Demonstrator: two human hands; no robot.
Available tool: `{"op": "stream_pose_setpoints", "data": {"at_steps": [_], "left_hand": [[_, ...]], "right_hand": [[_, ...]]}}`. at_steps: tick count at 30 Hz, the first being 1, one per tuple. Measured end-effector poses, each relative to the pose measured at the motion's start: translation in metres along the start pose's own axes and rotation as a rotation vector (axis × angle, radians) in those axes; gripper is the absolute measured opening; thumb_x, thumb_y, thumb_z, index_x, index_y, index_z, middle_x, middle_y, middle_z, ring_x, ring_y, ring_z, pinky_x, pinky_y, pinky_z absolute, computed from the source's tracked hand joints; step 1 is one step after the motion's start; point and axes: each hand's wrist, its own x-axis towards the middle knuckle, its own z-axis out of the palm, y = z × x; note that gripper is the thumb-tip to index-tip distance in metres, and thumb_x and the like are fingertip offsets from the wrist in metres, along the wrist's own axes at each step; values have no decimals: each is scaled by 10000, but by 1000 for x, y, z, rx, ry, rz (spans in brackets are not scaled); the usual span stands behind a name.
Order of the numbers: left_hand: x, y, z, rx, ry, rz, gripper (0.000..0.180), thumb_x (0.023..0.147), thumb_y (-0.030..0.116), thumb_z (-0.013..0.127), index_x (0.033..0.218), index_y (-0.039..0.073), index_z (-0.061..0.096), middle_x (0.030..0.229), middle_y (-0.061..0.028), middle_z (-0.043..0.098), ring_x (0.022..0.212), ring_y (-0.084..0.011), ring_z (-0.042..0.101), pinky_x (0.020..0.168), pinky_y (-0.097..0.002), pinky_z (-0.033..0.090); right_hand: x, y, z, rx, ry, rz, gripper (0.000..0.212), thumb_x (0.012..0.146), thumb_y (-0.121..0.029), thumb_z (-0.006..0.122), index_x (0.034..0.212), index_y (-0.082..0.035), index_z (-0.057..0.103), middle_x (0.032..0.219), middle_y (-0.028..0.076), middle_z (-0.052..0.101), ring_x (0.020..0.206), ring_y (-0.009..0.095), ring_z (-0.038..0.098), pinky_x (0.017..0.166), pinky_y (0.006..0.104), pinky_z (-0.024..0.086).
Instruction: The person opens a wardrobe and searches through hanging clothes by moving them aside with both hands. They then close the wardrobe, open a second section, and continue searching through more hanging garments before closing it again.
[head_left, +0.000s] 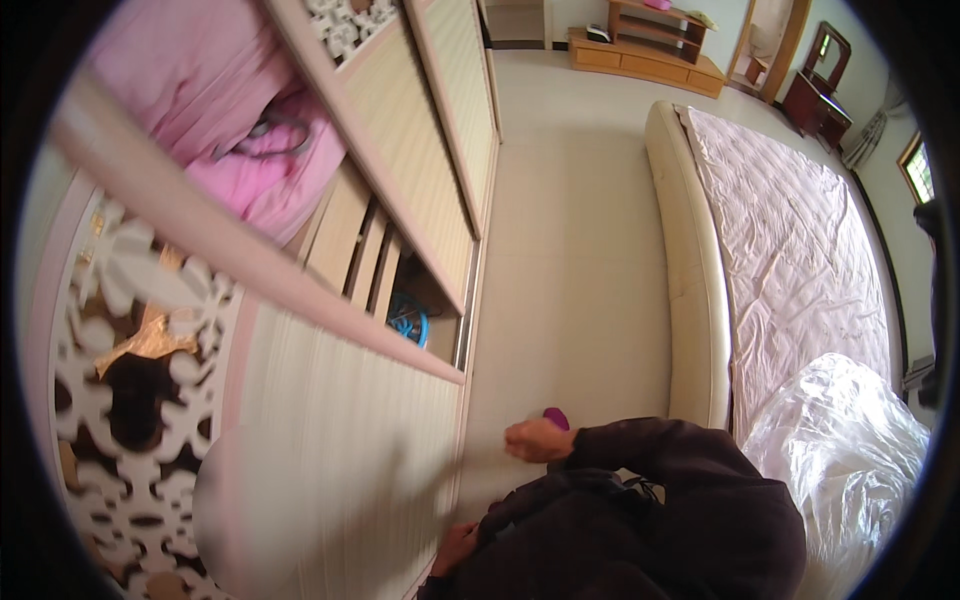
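Note:
My right hand (pixel 538 440) hangs in front of my body above the floor, its fingers curled in, and nothing shows in it. Just beyond it is a purple slipper tip (pixel 556 418). My left hand (pixel 457 547) is low by my side, close to the sliding wardrobe door (pixel 340 450); its fingers are mostly hidden, and I cannot tell whether it touches the door. Through the opening in the wardrobe I see pink bedding (pixel 200 90), drawers (pixel 345 240) and a blue hoop-like thing (pixel 410 322).
At my right stands a bed with a pale quilted cover (pixel 790 220) and a cream padded side (pixel 695 270). Crumpled clear plastic (pixel 840 460) lies near its close end. A tiled floor strip (pixel 575 240) runs toward a wooden TV stand (pixel 650 60). A dark dressing table (pixel 815 105) stands far right.

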Motion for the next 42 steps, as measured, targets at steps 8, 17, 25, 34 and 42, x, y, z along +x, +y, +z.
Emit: {"op": "stream_pose_setpoints", "data": {"at_steps": [8, 17, 25, 34, 42], "left_hand": [[120, 129, -16, 211, -107, 160, 382, 1018, 274, 545, 861, -64, 624, 737, -276, 583, 681, -326, 639, 643, -442, 457], [213, 228, -50, 328, -172, 218, 385, 1002, 293, 582, 843, -52, 642, 813, -288, 620, 790, -481, 616, 669, -487, 465], [344, 305, -106, 355, -123, 409, 348, 950, 285, 662, 834, -43, 676, 777, -273, 639, 704, -431, 631, 624, -463, 471], [431, 384, -135, 291, -97, 291, 318, 933, 231, 705, 850, -75, 699, 693, -121, 674, 662, -121, 589, 613, -333, 488], [541, 465, -85, 314, -87, 277, 283, 892, 216, 726, 847, -62, 699, 716, -183, 683, 659, -175, 667, 639, -343, 519]], "right_hand": [[-17, 38, -234, 65, 808, 189, 217, 943, -107, 667, 783, 20, 594, 638, 214, 603, 566, 365, 626, 526, 423, 487], [-9, -57, -424, -102, 1155, -339, 161, 886, 77, 636, 1046, 54, 627, 710, 113, 641, 571, 208, 622, 515, 330, 476], [4, -145, -501, -329, 1126, -529, 281, 941, -40, 581, 1216, -62, 525, 791, 88, 621, 629, 213, 640, 578, 383, 544], [31, -129, -556, -379, 1148, -350, 405, 1049, -236, 515, 1435, -221, 394, 888, 64, 593, 686, 234, 650, 646, 470, 616], [30, 6, -646, -247, 1144, -597, 313, 725, -53, 684, 1022, -57, 587, 731, 98, 571, 601, 246, 626, 593, 453, 602]]}}
